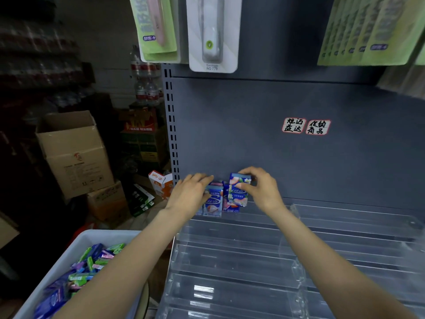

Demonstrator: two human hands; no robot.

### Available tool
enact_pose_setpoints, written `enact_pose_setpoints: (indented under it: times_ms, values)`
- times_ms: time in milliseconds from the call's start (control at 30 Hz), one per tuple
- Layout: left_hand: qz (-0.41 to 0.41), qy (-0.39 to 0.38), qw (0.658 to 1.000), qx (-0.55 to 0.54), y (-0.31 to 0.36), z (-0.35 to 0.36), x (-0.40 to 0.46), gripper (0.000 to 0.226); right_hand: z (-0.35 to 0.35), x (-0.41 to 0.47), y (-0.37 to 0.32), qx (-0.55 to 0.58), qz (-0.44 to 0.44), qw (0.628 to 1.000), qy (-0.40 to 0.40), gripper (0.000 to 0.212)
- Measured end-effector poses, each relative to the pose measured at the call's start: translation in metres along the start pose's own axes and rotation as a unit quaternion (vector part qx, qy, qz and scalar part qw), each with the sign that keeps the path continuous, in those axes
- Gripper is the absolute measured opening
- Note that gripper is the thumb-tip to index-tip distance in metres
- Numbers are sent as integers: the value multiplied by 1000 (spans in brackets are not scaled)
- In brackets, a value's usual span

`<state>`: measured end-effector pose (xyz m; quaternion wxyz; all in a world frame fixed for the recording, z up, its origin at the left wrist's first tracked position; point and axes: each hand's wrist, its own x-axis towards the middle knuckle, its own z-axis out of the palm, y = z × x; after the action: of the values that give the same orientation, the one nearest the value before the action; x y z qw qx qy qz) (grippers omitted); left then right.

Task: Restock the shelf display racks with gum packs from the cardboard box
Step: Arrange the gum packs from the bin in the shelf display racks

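Fingers (247,174) of the right hand (262,187) curl over the top of a gum pack (239,192), with the thumb pressed on its blue front, holding it upright at the back left of the rack (253,261). Left hand (192,194) fingers lie nearly straight across the tops of the packs (213,203) already standing just left of the held one, touching them.

Behind both hands the grey shelf panel (276,146) fills the middle of the frame, with two handwritten labels (305,126) at right of centre. The clear stepped rack spreads across the lower right. A white bin (76,247) at lower left holds loose gum (89,268). A cardboard box (73,155) stands open at mid left. Toothbrush cards (212,33) hang along the top.
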<state>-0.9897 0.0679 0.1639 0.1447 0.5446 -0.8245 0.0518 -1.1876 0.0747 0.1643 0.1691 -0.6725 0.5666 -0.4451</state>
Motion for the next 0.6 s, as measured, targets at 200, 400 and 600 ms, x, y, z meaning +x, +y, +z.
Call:
enact_pose_setpoints:
  times_ms: [200,400,600]
  values:
    - [-1,-22,1000,-1,-2,6,1,50,26,-9,14,-57,-5,998,-4,31]
    - [-1,3,1000,-11,-1,8,0,46,30,-17,19,-118,-14,993,-17,39]
    - [5,64,996,-59,-7,6,-8,41,30,-20,1,-181,-68,981,-9,39]
